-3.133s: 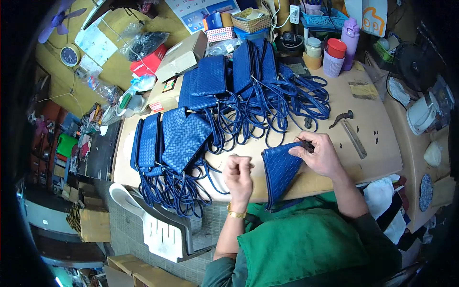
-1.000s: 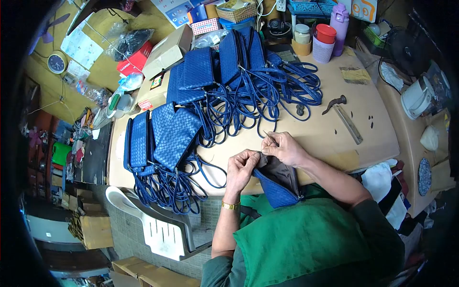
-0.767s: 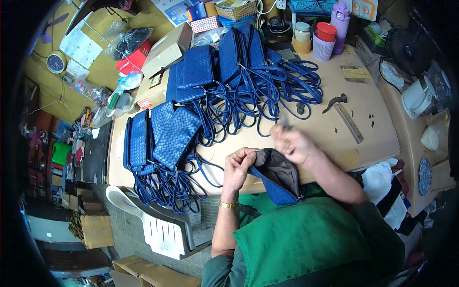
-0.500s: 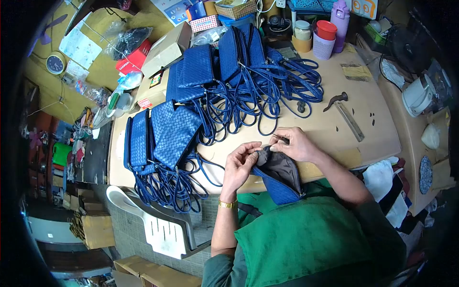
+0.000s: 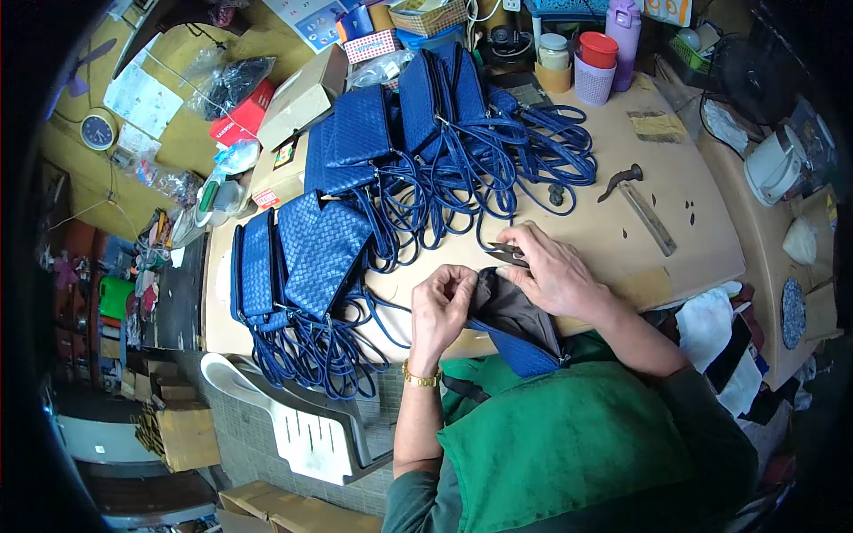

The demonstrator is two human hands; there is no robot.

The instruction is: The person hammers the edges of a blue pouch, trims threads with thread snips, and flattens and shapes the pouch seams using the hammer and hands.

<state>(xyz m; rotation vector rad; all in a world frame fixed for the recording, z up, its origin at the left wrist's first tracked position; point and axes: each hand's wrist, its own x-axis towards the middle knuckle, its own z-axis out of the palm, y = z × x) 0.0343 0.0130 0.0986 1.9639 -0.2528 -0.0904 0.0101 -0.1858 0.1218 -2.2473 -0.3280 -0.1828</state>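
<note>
Our blue woven pouch (image 5: pixel 524 354) isn't closed yet: left hand (image 5: pixel 442 306) pinching it, right hand (image 5: pixel 558 274) holding dark metal snips (image 5: pixel 509 255) (strapped blue bags (image 5: pixel 323 253) nearby).

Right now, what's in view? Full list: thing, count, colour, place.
table: 1, tan, centre
open pouch: 1, blue, dark lining, front edge
other pouches: several, overlapping, blue, left and back
straps: many, blue, looped beside those pouches
snips: 1, dark, beyond the open pouch
hammer: 1, dark head, table's right
bottle: 1, purple, back right
lidded container: 1, red, back right
chair: 1, white, lower left
clock: 1, dark face, left wall
small clutter: uncounted, mixed, far left and back
apron: 1, green, bottom centre
wristband: 1, gold, lower centre
left hand: 1, bare, at the open pouch's edge
right hand: 1, bare, holding the snips
</note>
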